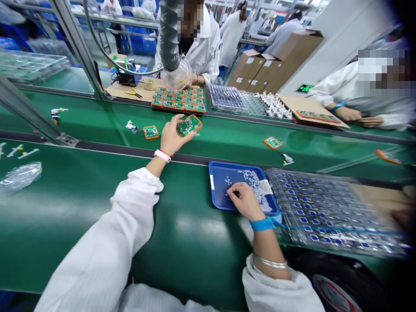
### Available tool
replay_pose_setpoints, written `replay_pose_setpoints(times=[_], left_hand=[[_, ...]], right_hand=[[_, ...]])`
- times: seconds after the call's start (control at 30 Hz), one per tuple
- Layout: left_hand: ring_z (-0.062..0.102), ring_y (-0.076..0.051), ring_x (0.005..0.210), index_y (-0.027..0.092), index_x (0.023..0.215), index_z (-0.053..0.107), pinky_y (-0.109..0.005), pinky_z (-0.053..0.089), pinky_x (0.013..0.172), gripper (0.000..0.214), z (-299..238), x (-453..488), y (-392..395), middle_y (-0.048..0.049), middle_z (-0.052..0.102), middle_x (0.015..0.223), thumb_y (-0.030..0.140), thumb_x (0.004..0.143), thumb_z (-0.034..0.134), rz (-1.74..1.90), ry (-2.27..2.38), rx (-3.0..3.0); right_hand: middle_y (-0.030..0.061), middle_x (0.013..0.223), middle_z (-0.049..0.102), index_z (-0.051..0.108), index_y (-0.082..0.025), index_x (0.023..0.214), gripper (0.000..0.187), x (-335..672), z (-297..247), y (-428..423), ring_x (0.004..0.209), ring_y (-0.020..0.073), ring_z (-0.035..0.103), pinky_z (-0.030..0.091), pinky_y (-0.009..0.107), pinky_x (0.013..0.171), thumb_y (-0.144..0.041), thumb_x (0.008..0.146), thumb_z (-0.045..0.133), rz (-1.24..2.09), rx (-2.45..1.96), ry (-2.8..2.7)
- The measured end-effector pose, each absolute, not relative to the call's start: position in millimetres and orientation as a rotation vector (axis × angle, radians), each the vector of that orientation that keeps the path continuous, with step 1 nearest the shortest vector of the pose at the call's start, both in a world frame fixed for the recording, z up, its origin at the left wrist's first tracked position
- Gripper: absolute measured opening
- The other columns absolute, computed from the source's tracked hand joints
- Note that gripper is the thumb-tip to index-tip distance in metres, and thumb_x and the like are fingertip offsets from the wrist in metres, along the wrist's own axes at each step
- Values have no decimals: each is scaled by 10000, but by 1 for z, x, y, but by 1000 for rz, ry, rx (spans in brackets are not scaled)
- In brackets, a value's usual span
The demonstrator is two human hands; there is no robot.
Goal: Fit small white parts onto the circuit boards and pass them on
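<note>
My left hand is closed on a green circuit board with an orange edge, held tilted above the green belt between thumb and fingers. My right hand is over a blue tray, its thumb and index finger pinched together. Whatever the pinch holds, if anything, is too small to make out. Small white parts are heaped along the tray's right side, with a few scattered near my fingertips. Left of my left hand, another orange-edged board lies on the belt beside a small white part with a wire.
Stacked clear plastic trays with dark blue pieces stand right of the blue tray. Across the belt are rows of boards, pliers and co-workers in white. A grey duct hangs overhead. A plastic bag lies at left.
</note>
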State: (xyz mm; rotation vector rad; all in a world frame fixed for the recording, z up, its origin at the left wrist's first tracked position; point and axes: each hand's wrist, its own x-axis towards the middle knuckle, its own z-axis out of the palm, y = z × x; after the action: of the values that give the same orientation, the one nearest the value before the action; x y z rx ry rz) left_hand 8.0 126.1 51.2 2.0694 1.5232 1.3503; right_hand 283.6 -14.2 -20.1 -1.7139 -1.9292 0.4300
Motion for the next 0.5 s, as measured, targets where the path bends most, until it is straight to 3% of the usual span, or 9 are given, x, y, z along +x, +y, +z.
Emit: replay_pose_setpoints(times=[0.07,0.27,0.4,0.5], left_hand=[[513,-257,1084,179,1224,440,-358,365,929,591,41,8,152,-102,573,1175,433,739,659,1322,1676,2118],[483,-326,1083,145,1226,466,-390,374,873,661,5,-23,183,-160,580,1151,447,685,695,634,1982,2138],[484,-327,1077,108,1078,541,-405,362,882,463,7,-72,182,-193,570,1127,482,806,522,675,2308,1977],[493,-370,1062,73,1036,540,-455,369,854,455,10,-109,178,-243,567,1100,466,813,486,596,2626,1674]], right_hand=[[102,784,595,596,-181,620,173,284,-21,-15,816,238,535,411,424,797,-274,733,502,404,-1716,-1957],[100,816,586,609,-181,642,176,287,-24,-16,810,229,524,397,407,793,-244,745,480,380,-1742,-2009],[93,820,583,609,-182,641,174,286,-23,-18,809,224,513,384,400,797,-229,753,484,373,-1735,-2024],[90,822,583,609,-181,644,164,284,-21,-19,814,224,511,375,398,797,-211,751,489,358,-1726,-2031]])
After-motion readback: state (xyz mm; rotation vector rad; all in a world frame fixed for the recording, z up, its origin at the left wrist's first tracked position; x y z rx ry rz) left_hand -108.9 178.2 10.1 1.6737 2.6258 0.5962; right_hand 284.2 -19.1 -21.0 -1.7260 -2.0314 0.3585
